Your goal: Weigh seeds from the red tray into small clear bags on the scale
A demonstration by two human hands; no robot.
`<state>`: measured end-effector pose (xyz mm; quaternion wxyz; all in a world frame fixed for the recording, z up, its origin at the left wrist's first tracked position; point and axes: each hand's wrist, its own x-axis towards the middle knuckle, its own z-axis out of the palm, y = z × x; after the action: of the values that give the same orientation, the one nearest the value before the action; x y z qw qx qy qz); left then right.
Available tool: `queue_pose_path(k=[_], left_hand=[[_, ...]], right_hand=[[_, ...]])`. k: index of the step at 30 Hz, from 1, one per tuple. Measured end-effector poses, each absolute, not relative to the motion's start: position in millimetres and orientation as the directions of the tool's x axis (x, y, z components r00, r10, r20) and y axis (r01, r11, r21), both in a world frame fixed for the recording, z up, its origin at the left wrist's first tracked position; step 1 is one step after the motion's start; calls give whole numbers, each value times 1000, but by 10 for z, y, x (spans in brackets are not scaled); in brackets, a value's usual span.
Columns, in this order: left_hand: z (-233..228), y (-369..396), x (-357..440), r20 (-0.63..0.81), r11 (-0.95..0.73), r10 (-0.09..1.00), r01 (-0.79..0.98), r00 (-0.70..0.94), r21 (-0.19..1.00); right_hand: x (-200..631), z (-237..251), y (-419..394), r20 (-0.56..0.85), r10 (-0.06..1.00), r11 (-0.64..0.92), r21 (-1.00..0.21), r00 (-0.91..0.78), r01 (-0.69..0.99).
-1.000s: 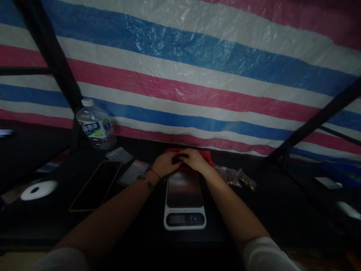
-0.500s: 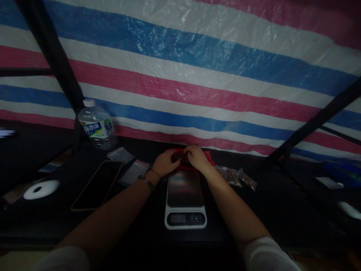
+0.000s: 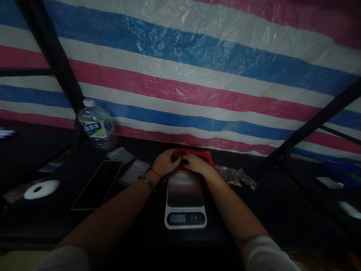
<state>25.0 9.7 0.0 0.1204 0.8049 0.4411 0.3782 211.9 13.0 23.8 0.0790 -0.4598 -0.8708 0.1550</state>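
Nearest on my feed, the digital scale (image 3: 185, 188) lies with its display (image 3: 177, 218) toward me, and that display reads brighter than half a second ago, its figures too small for me to make out. Just past the steel plate, the right hand (image 3: 196, 163) has dropped lower and closed in on the left hand (image 3: 164, 162), so both now work over the same spot. Fingers curl inward on each, nearly meeting; whether either pinches anything, I can't tell. Under them is the red plastic bag (image 3: 208, 156), at the scale's far end: thin, crumpled, glossy, something dark brown showing between the hands. Whether it rests on the plate, I can't say. Right of it, small clear bags of brown pieces (image 3: 232, 177); left, flat clear bags (image 3: 134, 172). Farther back stands the plastic bottle (image 3: 98, 128), before the striped sheet (image 3: 180, 75).
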Motion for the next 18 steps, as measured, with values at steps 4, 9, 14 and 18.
queue_pose_path(k=[4,9,14,18], left_hand=[[-5,97,252,496,-565,812,631,308,532],[27,76,250,502,-581,801,628,326,518],[52,59,252,495,-582,802,626,335,519],[65,48,249,480,-602,791,616,378,507]], right_hand=[[2228,371,158,-14,814,554,-280,-581,784],[2309,477,108,-64,868,457,-282,-492,843],[2274,445,80,-149,883,400,-255,-445,880],[2258,397,111,-65,883,435,-259,-465,863]])
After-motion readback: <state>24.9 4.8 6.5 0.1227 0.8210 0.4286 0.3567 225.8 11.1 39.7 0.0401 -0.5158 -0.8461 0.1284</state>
